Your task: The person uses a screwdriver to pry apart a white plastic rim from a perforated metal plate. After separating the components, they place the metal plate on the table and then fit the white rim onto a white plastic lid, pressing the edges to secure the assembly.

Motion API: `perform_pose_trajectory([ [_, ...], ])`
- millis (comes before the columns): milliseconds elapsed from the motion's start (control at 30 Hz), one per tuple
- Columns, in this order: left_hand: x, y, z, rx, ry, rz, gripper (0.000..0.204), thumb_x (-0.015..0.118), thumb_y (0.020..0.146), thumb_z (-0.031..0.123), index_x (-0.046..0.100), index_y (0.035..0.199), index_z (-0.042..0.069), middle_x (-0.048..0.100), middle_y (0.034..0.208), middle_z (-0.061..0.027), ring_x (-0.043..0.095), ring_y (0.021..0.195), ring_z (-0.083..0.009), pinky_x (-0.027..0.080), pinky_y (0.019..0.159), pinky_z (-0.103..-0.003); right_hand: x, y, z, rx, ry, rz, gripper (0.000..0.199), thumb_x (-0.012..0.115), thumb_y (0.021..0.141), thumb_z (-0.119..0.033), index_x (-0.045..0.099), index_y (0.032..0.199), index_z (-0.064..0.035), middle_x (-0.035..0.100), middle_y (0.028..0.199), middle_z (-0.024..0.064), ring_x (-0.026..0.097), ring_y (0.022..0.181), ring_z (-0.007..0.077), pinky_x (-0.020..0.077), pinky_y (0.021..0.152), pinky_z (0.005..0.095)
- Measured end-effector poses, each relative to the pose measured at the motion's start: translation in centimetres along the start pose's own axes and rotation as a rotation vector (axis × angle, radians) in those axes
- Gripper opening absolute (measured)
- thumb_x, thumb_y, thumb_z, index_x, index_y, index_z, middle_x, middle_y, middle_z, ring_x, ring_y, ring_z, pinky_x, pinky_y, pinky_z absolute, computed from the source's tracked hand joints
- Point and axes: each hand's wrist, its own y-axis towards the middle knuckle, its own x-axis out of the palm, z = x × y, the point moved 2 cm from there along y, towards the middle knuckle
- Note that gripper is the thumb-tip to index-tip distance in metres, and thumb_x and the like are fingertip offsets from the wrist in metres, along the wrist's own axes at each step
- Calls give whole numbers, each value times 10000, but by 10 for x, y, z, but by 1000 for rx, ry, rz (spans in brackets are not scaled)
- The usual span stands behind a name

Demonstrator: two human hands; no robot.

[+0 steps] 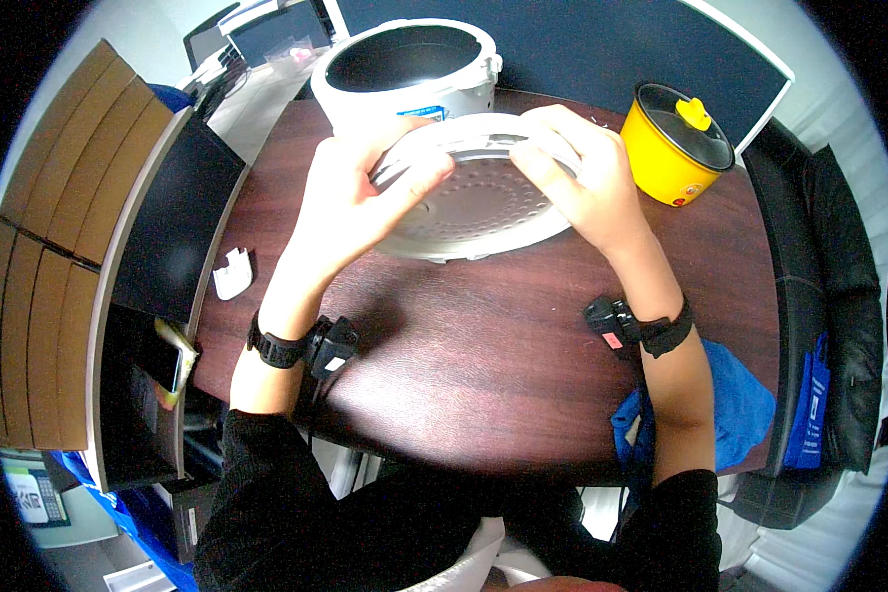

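Here both hands close on one thing: a round white cooker lid (479, 202), turned underside up so its grey perforated inner plate shows. The left hand (360, 197) wraps the lid's left rim, its grip pressed shut with the thumb lying over the edge onto the dotted plate. The right hand (582, 178) clasps the right rim in the same way, fingers curled over the top edge and pinching it. The lid is tilted slightly, its near edge low over the dark reddish-brown bench (483, 345); whether it touches the wood cannot be told.

Just behind the lid, at the far edge of the bench, stands an open white rice cooker body (409, 69) with a dark, empty inner pot. To the right of the right hand sits a small yellow pot (676, 143) with a dark glass lid and yellow knob. A small white plastic piece (233, 273) lies on the bench well to the left. Each wrist wears a black strap carrying a small black device.
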Motion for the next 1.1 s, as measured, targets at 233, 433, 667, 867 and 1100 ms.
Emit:
perform_pose_trajectory([
  [233,9,-7,15,72,-45,-3,384,728,845,327,672,1071,21,702,883,-150,696,786,-247,532,734,-326,-3,4,-26,-131,-196,-37,380,815,738,-353,665,928,-60,688,883,122,688,776,289,543,704,362],
  [433,8,-3,10,141,-100,-36,387,689,873,291,642,1152,28,697,986,-150,685,881,-233,521,797,-340,-9,6,-15,32,-24,-120,325,800,768,-308,667,904,-43,672,830,101,661,724,197,523,684,311],
  [667,29,-6,-19,-80,-312,-27,404,658,910,298,620,1225,48,682,1067,-86,633,1005,-181,498,894,-331,-32,13,-3,-86,-129,-101,334,777,781,-311,634,860,-19,630,778,74,615,704,171,487,656,302],
  [867,33,-10,-34,-144,-376,-48,427,644,925,332,604,1242,47,661,1130,-87,607,1064,-176,482,918,-325,-22,8,-11,76,-10,-175,287,735,837,-236,669,1000,-10,690,880,94,658,785,157,519,729,286],
  [1100,32,-14,-20,-90,-265,99,381,664,911,348,660,1123,31,709,908,-68,669,849,-147,525,752,-292,-17,4,-11,50,-36,-137,274,714,851,-217,673,1023,-8,700,880,103,664,792,146,525,739,285],
])
